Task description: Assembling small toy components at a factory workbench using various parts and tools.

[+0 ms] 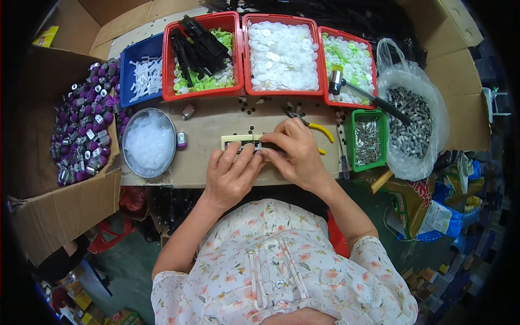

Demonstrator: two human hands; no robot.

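Right of the round bowl (172, 157), a cream rectangular block (233, 138) lay under the slightly parted fingers of the left hand (230, 176); the right hand (297, 150) pinched something indistinct.

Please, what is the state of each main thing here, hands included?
Left hand: over cream block
Right hand: at block's right end, grip unclear
Cream block: partly covered by hands
Pliers: handles spread
Hammer: lying across right red bin
Left red bin: filled, black parts atop
Middle red bin: filled
Right red bin: filled
Blue bin: partly filled
Metal bowl: filled
Green bin: partly filled
Plastic bag: open, filled
Cardboard box: open, partly filled
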